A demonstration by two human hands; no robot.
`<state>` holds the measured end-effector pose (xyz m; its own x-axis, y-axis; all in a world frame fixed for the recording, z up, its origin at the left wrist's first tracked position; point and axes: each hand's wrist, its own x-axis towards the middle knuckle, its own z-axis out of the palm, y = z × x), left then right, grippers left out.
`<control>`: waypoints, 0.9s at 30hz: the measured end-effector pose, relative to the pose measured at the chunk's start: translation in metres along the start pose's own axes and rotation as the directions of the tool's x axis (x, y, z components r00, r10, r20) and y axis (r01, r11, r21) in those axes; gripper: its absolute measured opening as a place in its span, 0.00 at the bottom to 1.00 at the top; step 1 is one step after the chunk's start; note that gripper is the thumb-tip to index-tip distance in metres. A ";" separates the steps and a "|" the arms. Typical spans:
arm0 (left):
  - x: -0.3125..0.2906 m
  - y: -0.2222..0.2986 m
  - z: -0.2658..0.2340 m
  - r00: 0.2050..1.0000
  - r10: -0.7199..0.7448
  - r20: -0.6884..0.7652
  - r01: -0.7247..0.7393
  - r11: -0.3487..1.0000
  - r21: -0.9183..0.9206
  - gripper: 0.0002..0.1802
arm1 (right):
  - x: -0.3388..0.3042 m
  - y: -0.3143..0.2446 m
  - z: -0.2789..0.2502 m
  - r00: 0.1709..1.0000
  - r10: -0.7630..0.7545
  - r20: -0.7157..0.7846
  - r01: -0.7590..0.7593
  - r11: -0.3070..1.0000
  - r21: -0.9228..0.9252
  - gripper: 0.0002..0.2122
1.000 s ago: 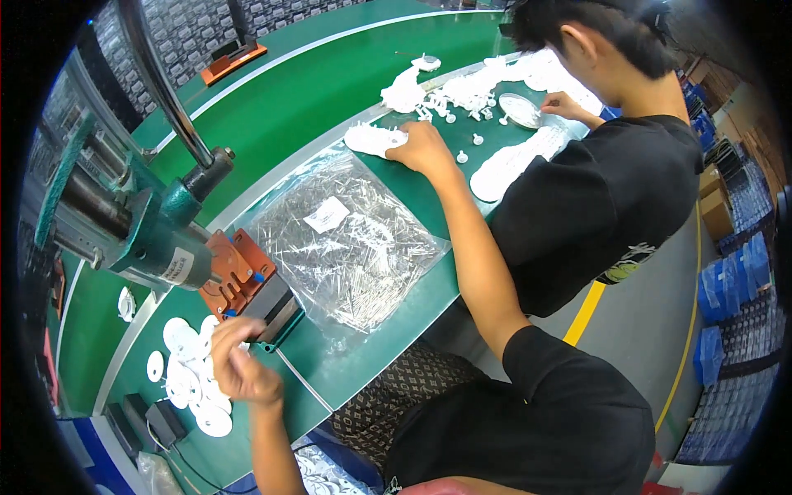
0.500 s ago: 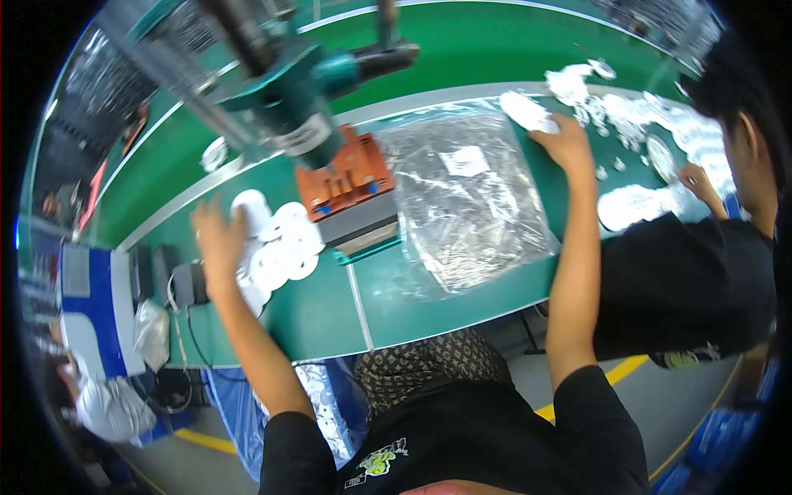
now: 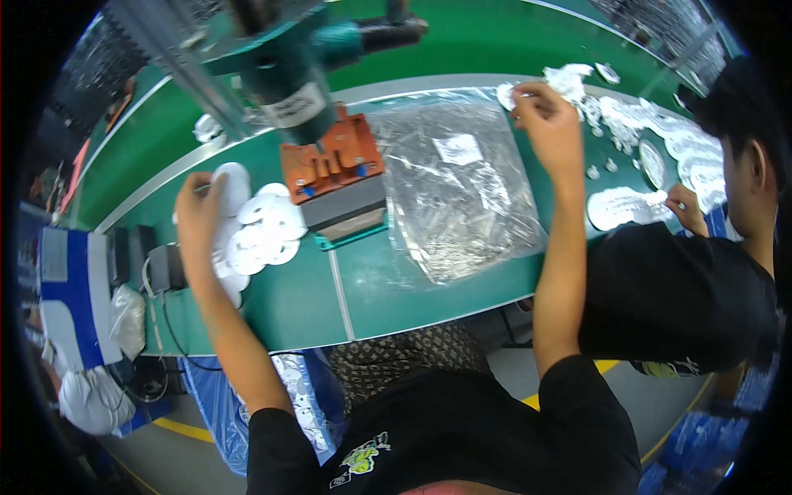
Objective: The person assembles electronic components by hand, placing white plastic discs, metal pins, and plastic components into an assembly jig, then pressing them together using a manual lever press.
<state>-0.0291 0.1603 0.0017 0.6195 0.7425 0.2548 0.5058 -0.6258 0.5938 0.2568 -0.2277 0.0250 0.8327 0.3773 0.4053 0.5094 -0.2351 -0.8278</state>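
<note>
A loose pile of thin white discs (image 3: pixel 262 235) lies on the left of the green bench. My left hand (image 3: pixel 198 216) is at the pile's left edge, fingers bent and thumb against the discs. A sliver of white disc shows past its outer side; the fingertips are partly hidden. At the far right of a clear plastic bag (image 3: pixel 462 198), my right hand (image 3: pixel 549 120) is raised with thumb and fingers pinched together at a small white piece (image 3: pixel 504 96). Most of that piece is hidden behind the fingers.
An orange and black fixture (image 3: pixel 334 165) stands under a green press (image 3: pixel 289 82) between the pile and the bag. To the right, a co-worker's hand (image 3: pixel 686 206) touches white parts (image 3: pixel 623 208) among scattered small pieces. A black adapter (image 3: pixel 169 268) with a cable sits at left.
My left hand has gone from spread fingers to bent ones at the discs. My right hand's fingers have drawn together, and less of the white piece shows. The whole view has shifted slightly.
</note>
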 end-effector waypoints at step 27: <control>-0.023 0.068 0.013 0.957 0.005 -0.289 -0.215 0.684 -0.698 0.19 | -0.071 -0.080 0.049 0.466 -0.001 0.885 0.351 0.918 -0.184 0.07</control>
<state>-0.0011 0.0968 0.0262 0.4221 0.7765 0.4679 -0.2060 -0.4204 0.8836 0.1460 -0.1918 0.0429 0.1950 0.9687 -0.1538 0.7999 -0.2478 -0.5466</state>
